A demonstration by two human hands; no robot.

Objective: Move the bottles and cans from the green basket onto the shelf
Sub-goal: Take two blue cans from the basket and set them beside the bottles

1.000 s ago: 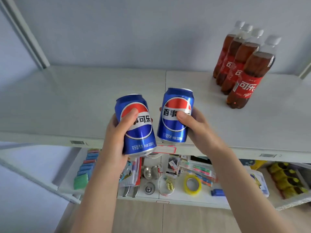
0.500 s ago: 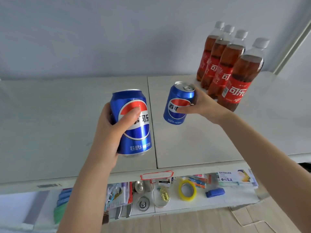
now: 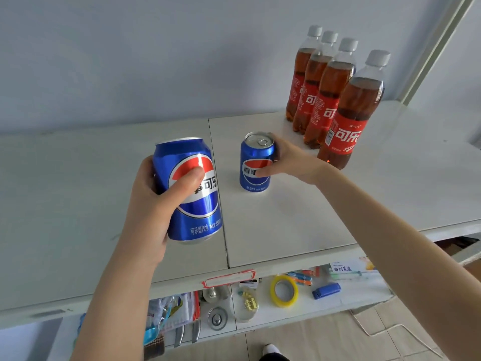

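Observation:
My left hand [image 3: 153,201] grips a blue cola can [image 3: 191,204] and holds it upright above the front of the white shelf [image 3: 299,220]. My right hand [image 3: 289,162] is wrapped around a second blue can [image 3: 253,162], which stands upright on the shelf near the middle seam. Several cola bottles with red labels [image 3: 338,100] stand in a row at the back right of the shelf, just right of that can. The green basket is out of view.
The grey wall rises behind the shelf, and a slanted upright post [image 3: 437,50] stands at the right. A lower shelf [image 3: 338,306] holds a yellow tape roll [image 3: 283,291], a blue object, metal parts and packets. Wooden floor shows below.
My right hand has carried its can forward and down until it rests on the shelf beside the bottles. My left hand has kept its can in the air, drifting slightly forward.

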